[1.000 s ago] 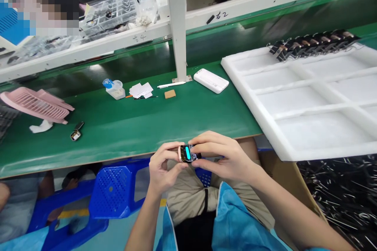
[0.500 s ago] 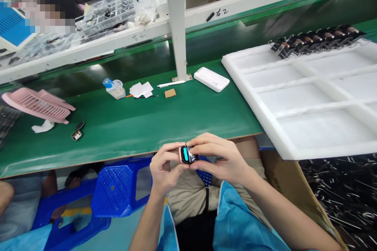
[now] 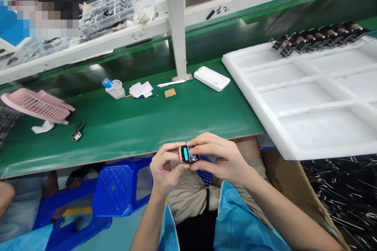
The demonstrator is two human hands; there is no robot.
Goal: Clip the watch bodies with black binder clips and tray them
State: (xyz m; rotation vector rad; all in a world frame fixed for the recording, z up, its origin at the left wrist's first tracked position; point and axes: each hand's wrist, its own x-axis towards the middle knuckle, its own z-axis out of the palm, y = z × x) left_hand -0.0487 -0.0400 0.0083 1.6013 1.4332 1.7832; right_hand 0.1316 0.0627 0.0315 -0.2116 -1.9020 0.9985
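- Held up in both hands, just this side of the table's front edge, over the lap: small rounded watch-like gadget w/ pinkish case, dark face & glowing cyan bar (image 3: 185,154)
- Gripping the case side btwn thumb & fingers: left hand (image 3: 163,168), pretty narrow
- Pinching the dark glossy end, fingertips on top & thumb below: right hand (image 3: 225,157). Can't tell if that end's a separate pc, too small tbh
- Beyond that, on the shiny green tabletop (image 3: 141,125): small flat tan block (image 3: 170,93), slim white pen (image 3: 171,83) just behind it, chunky white rounded slab (image 3: 212,79) to the R
- Further L: loose white paper slips (image 3: 141,90), clear squat bottle w/ blue cap (image 3: 114,88)
- Far L: little flipped-open silvery case (image 3: 77,135) near a pink slatted plastic thing (image 3: 41,106)
- Over on the R: white foam tray w/ compartments (image 3: 284,137), row of black clips w/ wire handles (image 3: 321,40) along its far side
- Under/beside the tray: brown cardboard box (image 3: 284,182), lots of black wiry bits (image 3: 344,200) inside
- Down L: blue plastic stool w/ holes (image 3: 113,190)
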